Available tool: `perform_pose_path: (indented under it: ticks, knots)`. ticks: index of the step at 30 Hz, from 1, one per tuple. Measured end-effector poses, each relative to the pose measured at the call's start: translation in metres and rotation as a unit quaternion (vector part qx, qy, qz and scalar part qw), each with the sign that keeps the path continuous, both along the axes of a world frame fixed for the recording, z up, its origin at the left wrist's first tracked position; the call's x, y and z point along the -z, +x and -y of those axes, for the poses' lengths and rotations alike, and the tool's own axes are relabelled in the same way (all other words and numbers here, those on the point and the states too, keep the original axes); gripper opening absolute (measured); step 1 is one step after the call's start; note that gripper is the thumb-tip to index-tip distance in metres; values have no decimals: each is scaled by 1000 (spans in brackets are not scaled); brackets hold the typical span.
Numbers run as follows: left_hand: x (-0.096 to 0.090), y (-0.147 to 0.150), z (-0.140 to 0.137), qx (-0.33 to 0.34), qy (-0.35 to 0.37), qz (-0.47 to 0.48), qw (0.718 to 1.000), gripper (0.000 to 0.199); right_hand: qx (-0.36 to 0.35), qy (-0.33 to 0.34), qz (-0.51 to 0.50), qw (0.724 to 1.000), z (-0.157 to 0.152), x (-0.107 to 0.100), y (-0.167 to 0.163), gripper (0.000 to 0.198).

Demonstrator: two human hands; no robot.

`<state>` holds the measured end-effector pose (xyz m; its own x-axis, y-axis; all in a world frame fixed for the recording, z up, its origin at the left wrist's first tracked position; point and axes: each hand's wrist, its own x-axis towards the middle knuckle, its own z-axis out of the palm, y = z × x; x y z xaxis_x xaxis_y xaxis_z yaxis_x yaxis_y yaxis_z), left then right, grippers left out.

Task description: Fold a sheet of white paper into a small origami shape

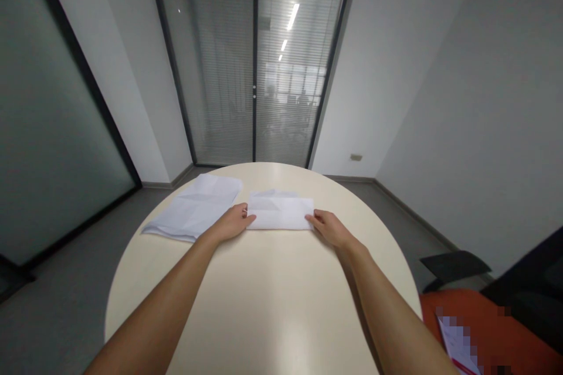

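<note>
A folded sheet of white paper [280,212] lies across the middle of the table, its near edge a straight fold. Part of a layer peeks out past its far edge. My left hand [232,222] pinches the left end, thumb on top and the other fingers curled at the side. At the right end, my right hand [329,226] grips the same sheet between thumb and fingers. To the left of my left hand lies a stack of white paper sheets [197,205], slightly creased and uneven at the edges.
The round cream table [272,293] carries both papers. An orange-seated chair [492,328] with a black armrest stands at the lower right, with papers on its seat. Beyond the table are a glass partition with blinds [220,70] and a grey wall [484,99].
</note>
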<state>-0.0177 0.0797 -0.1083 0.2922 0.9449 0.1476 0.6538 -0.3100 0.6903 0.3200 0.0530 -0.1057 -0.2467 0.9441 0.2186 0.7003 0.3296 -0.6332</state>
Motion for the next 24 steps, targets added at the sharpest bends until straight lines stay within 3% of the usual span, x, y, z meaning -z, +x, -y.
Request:
perform_pose_path:
  ticks: [11, 18, 24]
  knots:
    - [-6, 4, 4, -20, 25, 12, 999, 27, 8, 11, -33, 999, 4, -1, -4, 44]
    - [-2, 4, 2, -16, 23, 39, 999, 27, -63, -8, -80, 995, 6, -6, -3, 43]
    - [-4, 6, 3, -16, -4, 71, 997, 25, -41, -24, -64, 997, 3, -3, 0, 47]
